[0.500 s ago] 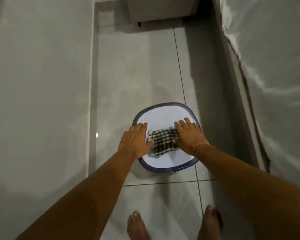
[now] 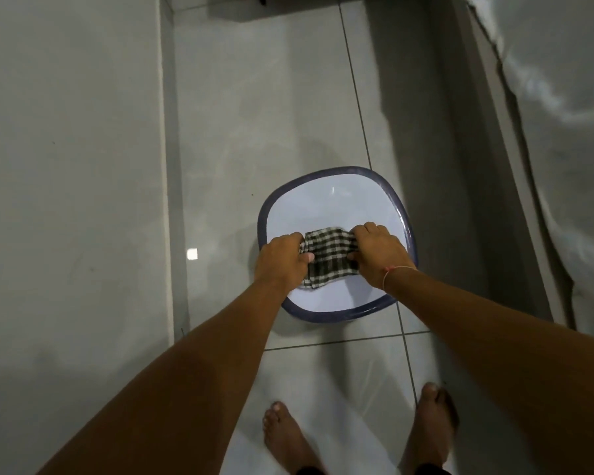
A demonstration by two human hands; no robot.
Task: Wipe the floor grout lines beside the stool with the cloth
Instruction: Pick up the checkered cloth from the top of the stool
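Note:
A white stool (image 2: 330, 204) with a dark blue rim stands on the grey tiled floor. On its seat lies a dark checked cloth (image 2: 328, 255), folded. My left hand (image 2: 282, 262) grips the cloth's left edge, fingers curled over it. Gripping the right edge is my right hand (image 2: 379, 253), with a thin cord around the wrist. A grout line (image 2: 355, 90) runs away from under the stool's far side, and another grout line (image 2: 340, 341) crosses just in front of the stool.
A grey wall (image 2: 66, 166) closes the left side. A wrinkled white sheet (image 2: 563, 114) hangs along the right. My bare feet (image 2: 357, 437) stand on the tile before the stool. A dark low object sits at the far end of the floor.
Both hands lay flat on the cloth before; now their fingers are curled around its left and right edges. The view has shifted closer to the stool.

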